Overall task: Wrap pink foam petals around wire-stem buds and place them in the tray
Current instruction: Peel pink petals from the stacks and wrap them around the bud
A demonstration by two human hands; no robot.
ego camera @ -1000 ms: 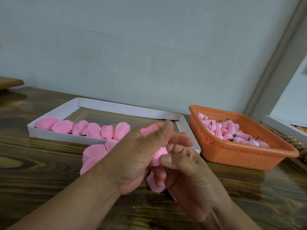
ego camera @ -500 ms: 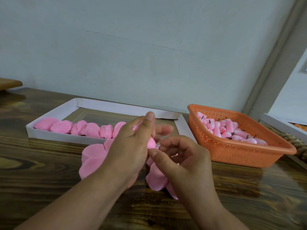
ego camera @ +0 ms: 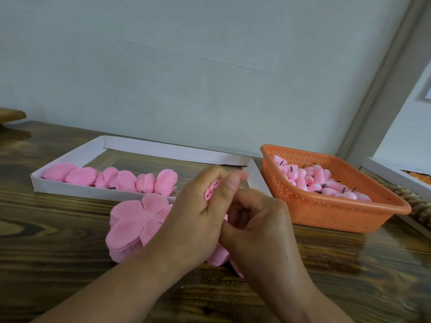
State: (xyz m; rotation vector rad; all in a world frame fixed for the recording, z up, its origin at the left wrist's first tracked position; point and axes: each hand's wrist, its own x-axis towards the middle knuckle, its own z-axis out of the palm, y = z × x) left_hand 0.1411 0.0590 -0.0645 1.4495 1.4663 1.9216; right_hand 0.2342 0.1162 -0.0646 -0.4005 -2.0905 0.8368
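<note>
Left hand [ego camera: 198, 220] grips a rolled pink petal [ego camera: 211, 193]; right hand [ego camera: 258, 222] curled against it, grasp unclear. Petal stack [ego camera: 137, 224] on surface [ego camera: 58, 241], tray [ego camera: 70, 186] behind.

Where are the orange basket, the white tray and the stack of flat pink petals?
orange basket [ego camera: 326, 213]: head view, on its front wall.
white tray [ego camera: 163, 149]: head view, on its far wall.
stack of flat pink petals [ego camera: 137, 220]: head view, on the top petal sheet.
</note>
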